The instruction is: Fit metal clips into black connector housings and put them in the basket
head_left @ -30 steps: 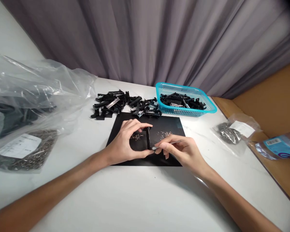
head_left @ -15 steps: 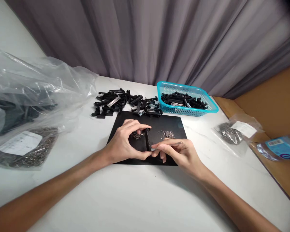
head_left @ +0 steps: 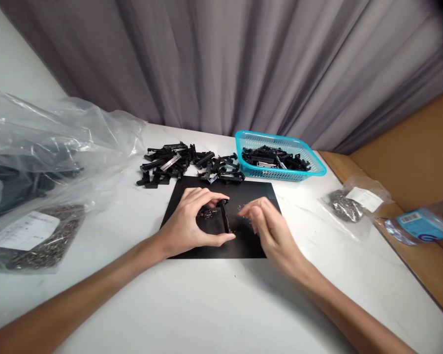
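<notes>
Between the thumb and fingers of my left hand (head_left: 186,219) a slim black plastic part (head_left: 225,216) is gripped by its two ends, held upright above the black mat (head_left: 210,248). My right hand (head_left: 271,223) is curled, to the right of the part and apart from it. What its fingers hold, if anything, is hidden from this angle. Small metal pieces (head_left: 206,214) lie on the mat behind my left hand. More of these, partly covered by my right hand, lie on the mat's right side.
A heap of black plastic parts (head_left: 166,162) lies behind the mat. A blue basket (head_left: 280,175) with similar parts stands at the back right. Clear bags of small metal pieces rest at left (head_left: 51,246) and right (head_left: 345,206). A large clear bag (head_left: 96,132) bulges at far left.
My right hand has drawn away from the lower end of the black part, over the right-hand metal pieces. The thin metal tool seen in it no longer shows. My left hand keeps its hold.
</notes>
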Action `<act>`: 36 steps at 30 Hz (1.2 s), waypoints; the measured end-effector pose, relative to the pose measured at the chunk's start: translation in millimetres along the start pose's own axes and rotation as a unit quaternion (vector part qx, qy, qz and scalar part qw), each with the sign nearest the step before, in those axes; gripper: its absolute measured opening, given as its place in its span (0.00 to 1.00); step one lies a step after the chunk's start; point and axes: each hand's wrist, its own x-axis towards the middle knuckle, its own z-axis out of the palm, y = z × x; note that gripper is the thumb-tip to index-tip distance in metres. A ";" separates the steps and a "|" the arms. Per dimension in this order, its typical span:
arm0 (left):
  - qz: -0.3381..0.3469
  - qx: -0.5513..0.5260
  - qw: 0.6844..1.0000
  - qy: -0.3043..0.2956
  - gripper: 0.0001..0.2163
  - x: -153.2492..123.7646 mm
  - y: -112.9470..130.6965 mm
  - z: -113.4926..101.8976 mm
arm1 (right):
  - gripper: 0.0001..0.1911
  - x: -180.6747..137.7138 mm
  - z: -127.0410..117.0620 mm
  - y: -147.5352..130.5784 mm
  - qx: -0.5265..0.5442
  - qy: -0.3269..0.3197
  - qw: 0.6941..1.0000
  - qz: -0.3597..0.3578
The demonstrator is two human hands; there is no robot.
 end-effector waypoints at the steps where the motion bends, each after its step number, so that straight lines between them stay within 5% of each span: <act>1: -0.002 0.012 1.000 0.005 0.28 -0.1 -0.6 -0.2 | 0.15 -1.8 4.5 -1.9 -0.006 -0.017 1.000 -0.002; 5: -0.009 0.057 0.998 0.017 0.26 -2.5 -1.4 -0.7 | 0.10 -8.6 21.4 -8.3 -0.084 -0.056 0.995 -0.011; 9: -0.012 0.067 0.998 0.002 0.29 -6.1 -0.8 -1.8 | 0.08 -5.5 24.4 -3.1 -0.126 -0.017 0.992 -0.015; 13: -0.056 0.082 0.995 0.012 0.33 -4.4 -8.3 -5.6 | 0.08 11.5 1.8 23.0 -0.197 0.059 0.976 -0.078; 17: -0.062 0.162 0.985 0.022 0.17 1.1 -27.9 -11.3 | 0.11 34.7 -44.9 63.4 -0.327 0.189 0.914 -0.146; 23: -0.053 0.225 0.972 -0.027 0.14 1.9 -44.4 -16.7 | 0.18 49.8 -103.2 110.1 -0.481 0.319 0.809 -0.112; 30: -0.037 0.205 0.972 -0.106 0.24 -0.5 -37.5 -10.5 | 0.25 46.2 -110.6 136.2 -0.454 0.309 0.836 -0.024; 36: -0.043 0.196 0.974 -0.108 0.24 1.5 -36.6 -8.1 | 0.32 50.8 -107.7 135.9 -0.431 0.283 0.856 0.036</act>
